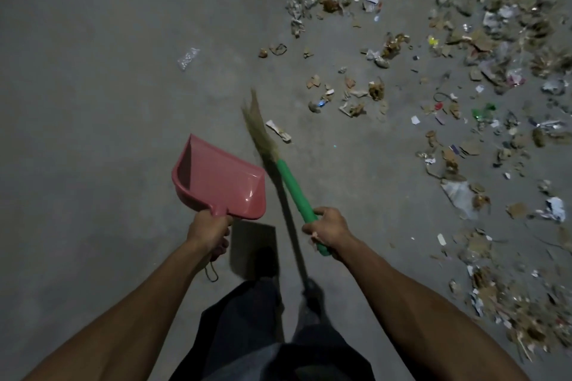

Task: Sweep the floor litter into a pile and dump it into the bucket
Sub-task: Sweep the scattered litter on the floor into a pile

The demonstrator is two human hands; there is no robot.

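A bare grey concrete floor (93, 102) fills the dim view, and scattered floor litter (464, 71) of paper scraps, cardboard bits and wrappers spreads across it beyond and to the right of the pink dustpan (219, 179). No bucket is in view. The left hand (210, 233) has its grip curled round the dustpan's handle and holds the pan clear of the floor, empty. Just right of the dustpan, the right hand (328, 230) has its grip wrapped round the green handle of a grass broom (263, 133), whose bristles point up and away from the pan, near a crumpled wrapper (278, 130). Nothing looks gathered yet, so the sweeping seems to be at its start. The next move likely calls for lowering the bristles to the floor past the nearest scraps and drawing them together.
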